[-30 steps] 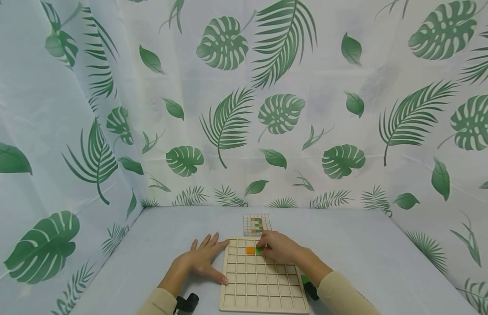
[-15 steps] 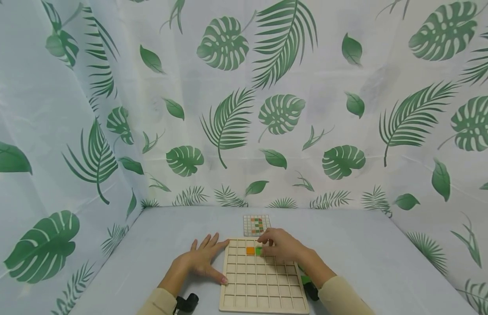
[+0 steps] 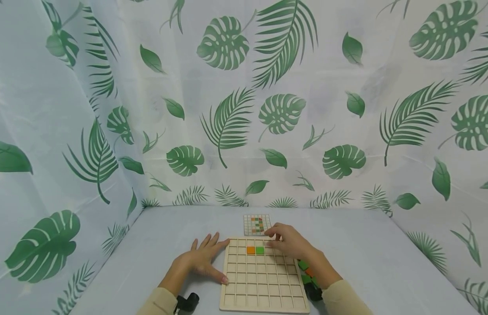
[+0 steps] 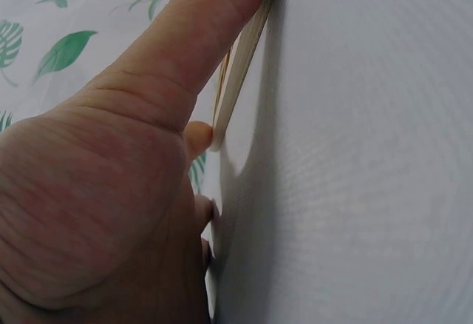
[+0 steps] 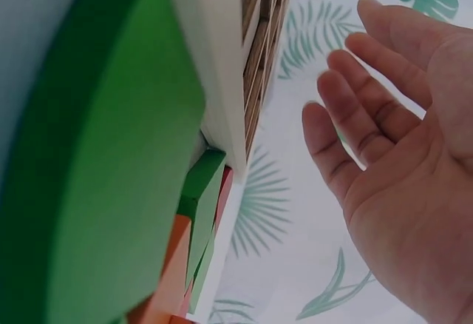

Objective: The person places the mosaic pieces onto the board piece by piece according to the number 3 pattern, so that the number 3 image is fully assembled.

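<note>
A pale wooden grid board [image 3: 263, 288] lies on the table, with an orange tile [image 3: 250, 250] and a green tile [image 3: 259, 250] side by side in its second row from the back. My left hand [image 3: 202, 259] rests with fingers spread at the board's left edge; its thumb [image 4: 199, 35] touches that edge in the left wrist view. My right hand [image 3: 289, 241] hovers over the board's back right part, holding nothing. In the right wrist view the fingers of my right hand [image 5: 392, 132] are relaxed and slightly bent, apart from the board.
Behind the board lies a small pattern card [image 3: 256, 224] printed with coloured squares. Loose green tiles [image 3: 303, 264], an orange tile [image 3: 309, 272] and a red tile [image 5: 224, 194] lie along the board's right side. A leaf-print cloth [image 3: 244, 131] hangs behind the table.
My right hand has let go of the green tile and moved up and to the right, uncovering it beside the orange one. My left hand has stayed in place.
</note>
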Available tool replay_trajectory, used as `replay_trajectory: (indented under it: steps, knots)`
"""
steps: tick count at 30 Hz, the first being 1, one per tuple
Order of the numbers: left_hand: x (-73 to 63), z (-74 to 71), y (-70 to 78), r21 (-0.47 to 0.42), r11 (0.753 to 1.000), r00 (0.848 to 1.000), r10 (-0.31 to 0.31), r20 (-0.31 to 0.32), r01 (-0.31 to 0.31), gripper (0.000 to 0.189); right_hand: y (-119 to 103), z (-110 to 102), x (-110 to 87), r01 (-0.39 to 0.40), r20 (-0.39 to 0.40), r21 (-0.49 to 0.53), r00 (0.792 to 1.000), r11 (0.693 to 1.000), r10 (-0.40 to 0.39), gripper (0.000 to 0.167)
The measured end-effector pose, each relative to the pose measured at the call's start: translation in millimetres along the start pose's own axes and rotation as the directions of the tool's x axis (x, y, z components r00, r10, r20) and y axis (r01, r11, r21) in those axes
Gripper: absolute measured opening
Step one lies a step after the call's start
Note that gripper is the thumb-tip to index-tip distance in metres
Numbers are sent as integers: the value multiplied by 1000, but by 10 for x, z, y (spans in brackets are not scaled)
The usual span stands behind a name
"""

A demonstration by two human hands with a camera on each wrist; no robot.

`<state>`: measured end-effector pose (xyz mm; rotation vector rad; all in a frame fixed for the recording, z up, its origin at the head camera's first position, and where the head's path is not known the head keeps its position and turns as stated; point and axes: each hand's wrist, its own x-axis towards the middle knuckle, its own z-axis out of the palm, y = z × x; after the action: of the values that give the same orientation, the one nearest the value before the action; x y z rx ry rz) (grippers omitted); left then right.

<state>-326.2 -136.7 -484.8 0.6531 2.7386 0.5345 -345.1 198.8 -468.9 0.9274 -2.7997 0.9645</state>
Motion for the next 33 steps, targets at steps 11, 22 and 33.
replay_trajectory:
  steps: [11, 22, 33]
  knots:
    - [0, 32, 7, 22, 1000, 1000, -6, -21, 7, 124, -6, -32, -52, -31, -31, -33, 999, 999, 30, 27]
    - [2, 23, -26, 10, 1000, 1000, 5, -12, -5, 123, 68, -153, -144, -86, -39, -14, 996, 996, 85, 31]
    - [9, 18, -35, 17, 1000, 1000, 11, -14, -11, 123, 97, -259, -212, -145, -11, -24, 989, 989, 145, 30]
